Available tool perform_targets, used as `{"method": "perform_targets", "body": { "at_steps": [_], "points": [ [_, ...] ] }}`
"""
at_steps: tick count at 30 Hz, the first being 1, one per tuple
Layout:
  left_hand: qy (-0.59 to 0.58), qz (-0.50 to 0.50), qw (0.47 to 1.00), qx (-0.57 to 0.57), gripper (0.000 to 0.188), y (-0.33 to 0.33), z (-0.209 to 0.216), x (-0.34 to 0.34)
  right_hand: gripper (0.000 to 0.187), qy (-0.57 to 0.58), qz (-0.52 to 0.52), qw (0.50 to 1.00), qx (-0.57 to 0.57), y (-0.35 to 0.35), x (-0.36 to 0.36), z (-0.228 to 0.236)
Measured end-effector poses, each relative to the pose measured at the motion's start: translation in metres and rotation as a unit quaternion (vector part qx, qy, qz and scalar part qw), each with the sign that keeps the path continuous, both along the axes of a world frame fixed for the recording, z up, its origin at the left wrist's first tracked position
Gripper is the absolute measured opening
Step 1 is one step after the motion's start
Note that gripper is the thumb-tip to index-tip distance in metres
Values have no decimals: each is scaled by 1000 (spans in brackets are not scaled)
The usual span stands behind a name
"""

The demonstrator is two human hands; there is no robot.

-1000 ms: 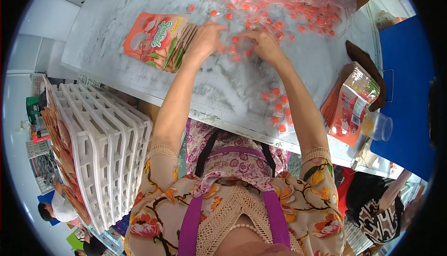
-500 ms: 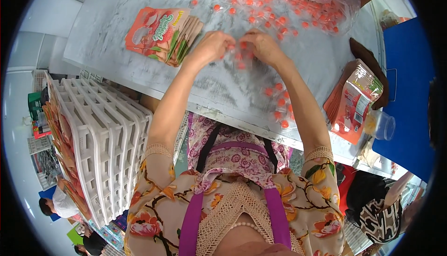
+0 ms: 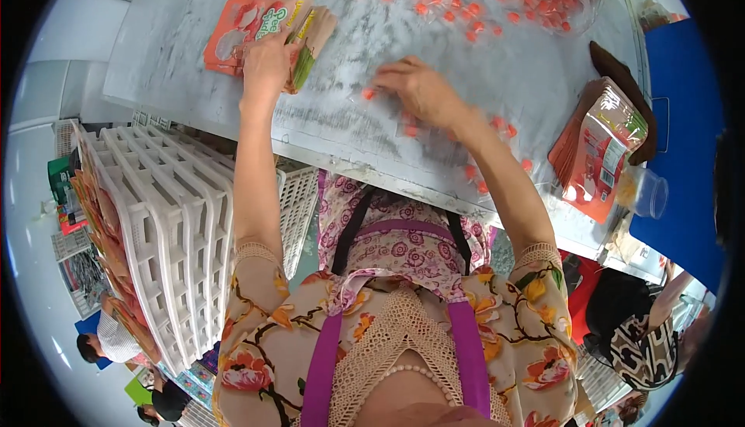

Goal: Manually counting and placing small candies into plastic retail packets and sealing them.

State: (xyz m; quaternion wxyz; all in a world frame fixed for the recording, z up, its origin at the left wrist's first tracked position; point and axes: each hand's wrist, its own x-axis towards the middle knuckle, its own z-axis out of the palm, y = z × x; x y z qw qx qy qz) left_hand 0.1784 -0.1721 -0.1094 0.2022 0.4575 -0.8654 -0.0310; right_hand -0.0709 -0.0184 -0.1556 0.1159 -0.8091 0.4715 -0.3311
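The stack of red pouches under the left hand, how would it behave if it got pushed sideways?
The stack of red pouches would probably fan apart, since its right-hand edges are staggered and no band shows. Each pouch looks thin, so it's likely floppy and light. Lying flat, the stack seems unlikely to tip.

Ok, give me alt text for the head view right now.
The left hand is on a stack of red pouches on a grey table, the right hand at loose red pieces. Beyond lies a clear bag with more pieces; another pouch stack is at right, white crates at left.
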Motion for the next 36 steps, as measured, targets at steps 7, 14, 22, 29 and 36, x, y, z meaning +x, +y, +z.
{"method": "perform_targets", "body": {
  "at_steps": [7,14,22,29,36],
  "points": [
    [-2,40,999,24,22,-8,11,24,34,-73,-54,989,113,19,-26,29],
    [121,143,970,156,27,6,22,13,26,-121,-78,979,141,24,1,52],
    [311,86,875,361,32,4,5,24,27,-113,-47,989,-80,-55,77,64],
    [405,55,816,408,27,9,21,24,22,9,-43,988,-145,-92,77,42],
    [108,22,980,166,17,6,72,0,16,73,-28,964,-253,-98,78,83]
  ]
}}
